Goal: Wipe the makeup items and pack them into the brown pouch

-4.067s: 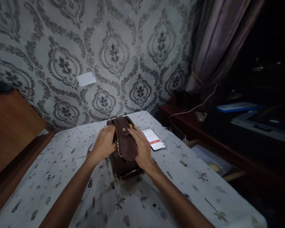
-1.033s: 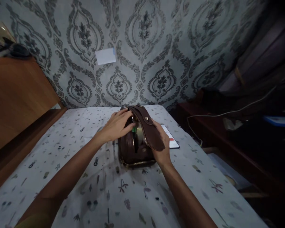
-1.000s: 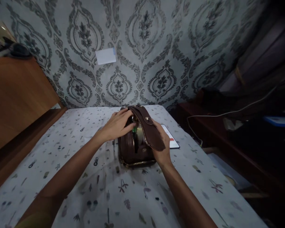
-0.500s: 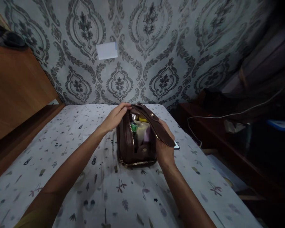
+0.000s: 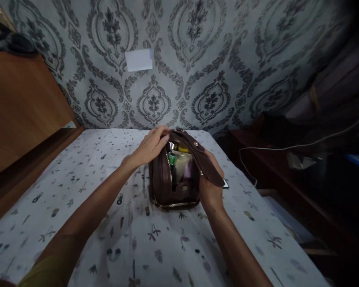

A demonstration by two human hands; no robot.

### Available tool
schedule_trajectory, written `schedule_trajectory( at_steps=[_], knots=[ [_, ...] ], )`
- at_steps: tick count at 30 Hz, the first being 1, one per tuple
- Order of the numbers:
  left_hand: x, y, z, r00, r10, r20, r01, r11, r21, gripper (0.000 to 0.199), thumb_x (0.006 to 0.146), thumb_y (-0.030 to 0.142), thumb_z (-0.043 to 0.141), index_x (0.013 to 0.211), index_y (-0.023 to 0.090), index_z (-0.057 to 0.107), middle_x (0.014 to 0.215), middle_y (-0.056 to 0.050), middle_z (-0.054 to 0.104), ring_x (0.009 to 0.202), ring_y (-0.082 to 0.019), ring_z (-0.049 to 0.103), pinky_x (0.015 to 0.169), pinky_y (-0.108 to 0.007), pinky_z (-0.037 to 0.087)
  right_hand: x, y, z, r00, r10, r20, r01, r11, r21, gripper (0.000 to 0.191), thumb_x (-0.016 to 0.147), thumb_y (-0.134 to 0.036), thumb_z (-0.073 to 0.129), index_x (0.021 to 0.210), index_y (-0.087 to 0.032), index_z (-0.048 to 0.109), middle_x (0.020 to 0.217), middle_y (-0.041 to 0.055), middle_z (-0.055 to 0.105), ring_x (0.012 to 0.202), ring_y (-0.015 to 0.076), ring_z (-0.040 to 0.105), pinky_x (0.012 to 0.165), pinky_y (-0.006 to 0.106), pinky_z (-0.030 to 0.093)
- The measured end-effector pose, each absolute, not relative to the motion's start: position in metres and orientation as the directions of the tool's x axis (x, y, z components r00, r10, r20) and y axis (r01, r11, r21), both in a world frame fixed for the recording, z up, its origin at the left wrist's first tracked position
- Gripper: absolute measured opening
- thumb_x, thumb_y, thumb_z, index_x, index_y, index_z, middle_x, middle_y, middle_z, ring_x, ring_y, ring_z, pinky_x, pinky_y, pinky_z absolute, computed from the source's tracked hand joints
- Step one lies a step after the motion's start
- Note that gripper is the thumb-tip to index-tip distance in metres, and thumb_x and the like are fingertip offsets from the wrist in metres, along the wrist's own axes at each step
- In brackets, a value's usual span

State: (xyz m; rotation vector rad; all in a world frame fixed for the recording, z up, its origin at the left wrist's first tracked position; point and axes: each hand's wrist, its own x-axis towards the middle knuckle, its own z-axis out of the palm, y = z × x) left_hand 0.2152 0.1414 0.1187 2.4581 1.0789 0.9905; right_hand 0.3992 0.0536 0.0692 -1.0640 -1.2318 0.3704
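Note:
A brown leather-look cosmetic bag [image 5: 160, 187] with gold zips stands on the printed sheet, its front unzipped and its flap [image 5: 208, 169] swung to the right. Inside are a green-topped item [image 5: 171, 160], a pale pouch or tube [image 5: 181, 162], a yellow item [image 5: 183, 148] and something pinkish, too dim to name. My left hand [image 5: 152, 145] holds the bag's upper left edge, fingertips at the top rim. My right hand [image 5: 211, 191] grips the right side under the flap, which hides part of its fingers.
The bed [image 5: 122, 235] has a white patterned sheet. A phone-like edge [image 5: 226, 183] shows behind my right hand. To the left stands a wooden headboard [image 5: 24, 103]; to the right, a dark red table [image 5: 248, 159] with a white cable [image 5: 275, 148]. A papered wall [image 5: 179, 79] closes the back.
My left hand has shifted slightly to the right along the bag's top edge, its fingers reaching further over the rim. The view has shifted a little; the bag stays put.

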Motion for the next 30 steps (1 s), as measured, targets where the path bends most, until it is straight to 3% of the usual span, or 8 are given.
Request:
schedule_trajectory(
  at_steps=[4, 9, 14, 18, 24, 26, 30],
  knots=[
    [0.22, 0.145, 0.111, 0.534, 0.681, 0.501, 0.522, -0.732, 0.438, 0.04, 0.104, 0.042, 0.03, 0.13, 0.019, 0.05, 0.131, -0.012, 0.063, 0.127, -0.025, 0.054, 0.11, -0.044, 0.041, 0.4, 0.054, 0.067, 0.341, 0.735, 0.586, 0.299, 0.507, -0.809, 0.034, 0.09, -0.042, 0.063, 0.118, -0.025, 0.07, 0.126, 0.0061, 0.071, 0.12, 0.0268, 0.063, 0.111, 0.045, 0.045],
    [0.222, 0.147, 0.116, 0.555, 0.735, 0.389, 0.633, -0.677, 0.375, 0.049, 0.104, 0.045, 0.029, 0.144, 0.019, 0.039, 0.145, -0.015, 0.055, 0.137, -0.03, 0.047, 0.113, -0.05, 0.036, 0.399, 0.055, 0.065, 0.322, 0.742, 0.588, 0.309, 0.504, -0.806, 0.037, 0.089, -0.043, 0.063, 0.12, -0.024, 0.07, 0.124, 0.0063, 0.072, 0.12, 0.0279, 0.063, 0.111, 0.046, 0.046],
    [0.223, 0.151, 0.127, 0.583, 0.754, 0.304, 0.713, -0.654, 0.254, 0.053, 0.102, 0.051, 0.033, 0.143, 0.018, 0.041, 0.145, -0.015, 0.055, 0.135, -0.036, 0.046, 0.11, -0.055, 0.035, 0.399, 0.054, 0.065, 0.311, 0.739, 0.598, 0.339, 0.501, -0.796, 0.036, 0.088, -0.042, 0.063, 0.119, -0.025, 0.07, 0.126, 0.0061, 0.072, 0.119, 0.0275, 0.064, 0.11, 0.046, 0.047],
    [0.221, 0.156, 0.125, 0.562, 0.761, 0.323, 0.687, -0.647, 0.329, 0.052, 0.101, 0.054, 0.035, 0.14, 0.021, 0.045, 0.141, -0.013, 0.058, 0.134, -0.035, 0.046, 0.109, -0.054, 0.038, 0.399, 0.054, 0.064, 0.302, 0.722, 0.622, 0.364, 0.516, -0.775, 0.037, 0.089, -0.041, 0.06, 0.121, -0.024, 0.069, 0.126, 0.0062, 0.071, 0.12, 0.0273, 0.064, 0.109, 0.045, 0.048],
    [0.213, 0.162, 0.11, 0.51, 0.758, 0.407, 0.471, -0.642, 0.605, 0.043, 0.101, 0.045, 0.039, 0.134, 0.019, 0.044, 0.14, -0.016, 0.061, 0.134, -0.026, 0.055, 0.112, -0.043, 0.042, 0.4, 0.054, 0.059, 0.295, 0.736, 0.61, 0.326, 0.523, -0.788, 0.039, 0.089, -0.041, 0.061, 0.123, -0.023, 0.068, 0.128, 0.0082, 0.07, 0.122, 0.0274, 0.063, 0.109, 0.046, 0.047],
    [0.212, 0.163, 0.108, 0.485, 0.762, 0.429, 0.448, -0.637, 0.627, 0.04, 0.101, 0.04, 0.04, 0.134, 0.018, 0.043, 0.137, -0.017, 0.063, 0.132, -0.025, 0.057, 0.111, -0.043, 0.044, 0.4, 0.054, 0.057, 0.288, 0.74, 0.608, 0.298, 0.535, -0.791, 0.04, 0.088, -0.042, 0.061, 0.124, -0.023, 0.067, 0.13, 0.0089, 0.069, 0.123, 0.0278, 0.062, 0.11, 0.047, 0.046],
    [0.214, 0.166, 0.11, 0.479, 0.754, 0.449, 0.509, -0.655, 0.558, 0.037, 0.099, 0.031, 0.04, 0.133, 0.018, 0.047, 0.13, -0.016, 0.068, 0.128, -0.026, 0.061, 0.109, -0.046, 0.046, 0.401, 0.055, 0.052, 0.282, 0.739, 0.611, 0.254, 0.557, -0.791, 0.043, 0.086, -0.041, 0.064, 0.125, -0.024, 0.067, 0.133, 0.0095, 0.067, 0.124, 0.029, 0.061, 0.112, 0.049, 0.044]
  ],
)
